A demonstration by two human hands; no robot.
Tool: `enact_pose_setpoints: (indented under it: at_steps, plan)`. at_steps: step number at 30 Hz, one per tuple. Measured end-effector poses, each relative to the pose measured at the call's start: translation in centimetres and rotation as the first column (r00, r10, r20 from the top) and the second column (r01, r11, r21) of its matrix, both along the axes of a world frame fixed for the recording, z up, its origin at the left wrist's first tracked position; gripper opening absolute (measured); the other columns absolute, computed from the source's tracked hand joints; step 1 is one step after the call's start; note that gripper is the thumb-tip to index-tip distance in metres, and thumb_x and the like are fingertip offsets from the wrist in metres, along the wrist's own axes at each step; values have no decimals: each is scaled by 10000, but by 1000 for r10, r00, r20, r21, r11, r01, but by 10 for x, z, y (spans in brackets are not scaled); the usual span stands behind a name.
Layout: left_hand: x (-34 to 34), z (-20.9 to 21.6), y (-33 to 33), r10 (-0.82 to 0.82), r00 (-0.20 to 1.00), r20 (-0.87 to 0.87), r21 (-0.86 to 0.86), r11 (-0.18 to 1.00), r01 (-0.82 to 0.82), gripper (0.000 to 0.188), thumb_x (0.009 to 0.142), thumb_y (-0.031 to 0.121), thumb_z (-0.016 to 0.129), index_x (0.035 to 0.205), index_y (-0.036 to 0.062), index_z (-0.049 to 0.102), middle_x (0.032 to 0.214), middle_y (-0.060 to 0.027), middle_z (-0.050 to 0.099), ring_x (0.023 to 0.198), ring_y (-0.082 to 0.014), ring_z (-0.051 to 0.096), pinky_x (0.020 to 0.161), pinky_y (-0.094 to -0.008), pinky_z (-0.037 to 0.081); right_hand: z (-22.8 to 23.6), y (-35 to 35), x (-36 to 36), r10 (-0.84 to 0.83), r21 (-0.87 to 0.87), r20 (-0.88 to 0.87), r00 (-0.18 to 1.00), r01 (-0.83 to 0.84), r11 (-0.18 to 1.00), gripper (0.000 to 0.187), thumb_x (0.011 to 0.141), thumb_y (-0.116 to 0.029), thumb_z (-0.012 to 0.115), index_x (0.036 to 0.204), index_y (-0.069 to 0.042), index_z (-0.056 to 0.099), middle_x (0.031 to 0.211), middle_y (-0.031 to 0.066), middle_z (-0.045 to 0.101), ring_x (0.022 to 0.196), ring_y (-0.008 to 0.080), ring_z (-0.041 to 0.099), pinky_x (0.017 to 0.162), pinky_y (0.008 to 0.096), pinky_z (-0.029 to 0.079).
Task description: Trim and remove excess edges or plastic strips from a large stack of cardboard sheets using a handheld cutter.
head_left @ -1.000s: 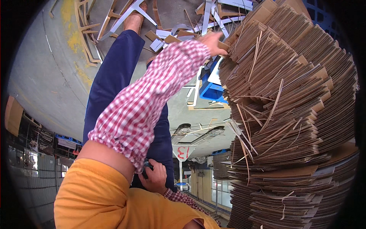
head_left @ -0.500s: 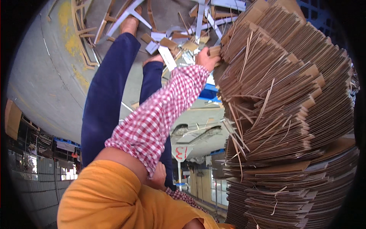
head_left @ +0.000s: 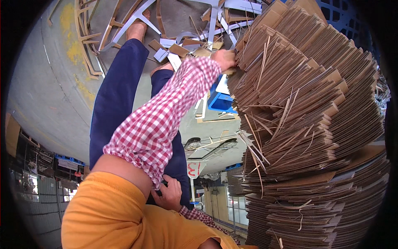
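Note:
My left hand [head_left: 224, 60], at the end of the red-and-white checked sleeve, reaches to the left edge of a tall stack of cut cardboard sheets [head_left: 298, 91]. Its fingers are closed and partly hidden against the stack, with a light-brown cardboard piece [head_left: 229, 72] showing under them. Down by my thigh in navy trousers [head_left: 120, 87], my right hand [head_left: 171, 194] is curled, with something dark between thumb and fingers. I cannot make out whether that is trouser cloth or a separate object. Loose cardboard strips [head_left: 286, 110] stick out of the stack.
Cardboard offcuts [head_left: 178, 50] and white-faced frame-shaped scraps [head_left: 132, 20] litter the grey floor around my feet. A blue plastic pallet part [head_left: 219, 101] lies beside the stack, and a blue crate-like lattice [head_left: 338, 14] stands behind it. Flatter sheets [head_left: 306, 207] are piled lower right.
My left hand has shifted slightly left and turned at the stack's edge; the cardboard block it gripped now shows less. My right hand is more in view. The whole view has shifted slightly.

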State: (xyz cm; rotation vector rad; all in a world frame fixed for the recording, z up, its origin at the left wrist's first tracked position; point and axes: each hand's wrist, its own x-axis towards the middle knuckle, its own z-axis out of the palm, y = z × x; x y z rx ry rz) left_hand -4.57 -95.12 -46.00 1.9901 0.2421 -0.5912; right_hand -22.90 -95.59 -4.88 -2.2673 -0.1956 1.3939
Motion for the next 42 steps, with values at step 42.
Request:
enact_pose_setpoints:
  at_steps: [42]
  plan:
    - [163, 39, 18, 934, 178, -309, -169, 131, -977, 233, 658, 101, 700, 879, 40, 663, 862, -133, 633, 803, -221, 602, 751, -328, 462, -4, 17, 8, -59, -55, -23, 998, 57, 997, 248, 643, -179, 711, 821, -41, 607, 1003, 122, 534, 853, 263, 527, 703, 355, 413]
